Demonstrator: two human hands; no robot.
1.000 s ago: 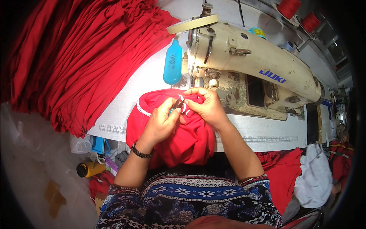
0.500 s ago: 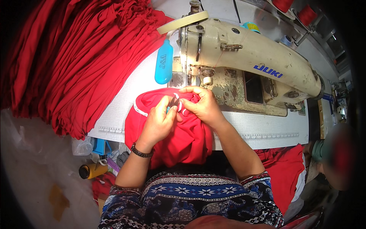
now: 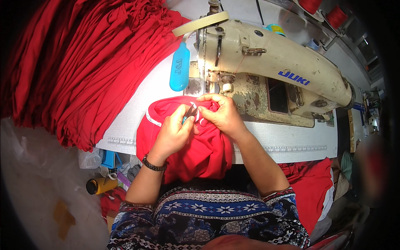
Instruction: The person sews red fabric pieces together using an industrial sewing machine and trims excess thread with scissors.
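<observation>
A red garment (image 3: 196, 154) with a white tape along its neck edge hangs over the front of the sewing table. Pinched in my left hand (image 3: 177, 131) is a pair of thread snips (image 3: 191, 112). Their dark blades point up and to the right, slightly parted, and a bit of blue handle shows beneath my fingers. My right hand (image 3: 225, 116) grips the bunched red cloth close to the blade tips, thumb and fingers closed on it. A small piece of white tape shows between the two hands. Whether the blades touch it, I cannot tell.
The sewing machine (image 3: 275, 56) stands just beyond my hands. A blue light-like paddle (image 3: 179, 68) hangs at its left end, under a cream ring (image 3: 201, 24). Piled red cloth (image 3: 83, 62) covers the left side. A yellow bottle (image 3: 101, 186) lies below the table at left.
The snips' blades look a little further apart, and their tips have shifted slightly. Both hands stay nearly in place. A blurred person at the right edge has moved a little.
</observation>
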